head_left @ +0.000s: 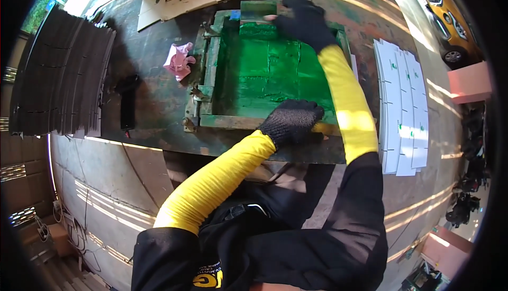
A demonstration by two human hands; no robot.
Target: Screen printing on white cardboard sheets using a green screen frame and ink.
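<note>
Left hand (291, 121) covers screen frame (222, 121) near edge; right hand (304, 21) hides squeegee (256, 11) end.

1. The scene is lit by hard daylight; the green screen frame (264, 74) is rendered vividly.
2. Bright streaks are thrown across the floor below the frame, and dark shadow is cast left of it on the worktop (153, 106).
3. Glare is seen on the white sheets (405, 106) right of the frame.
4. Straight edges are bent toward the black fisheye rim.
</note>
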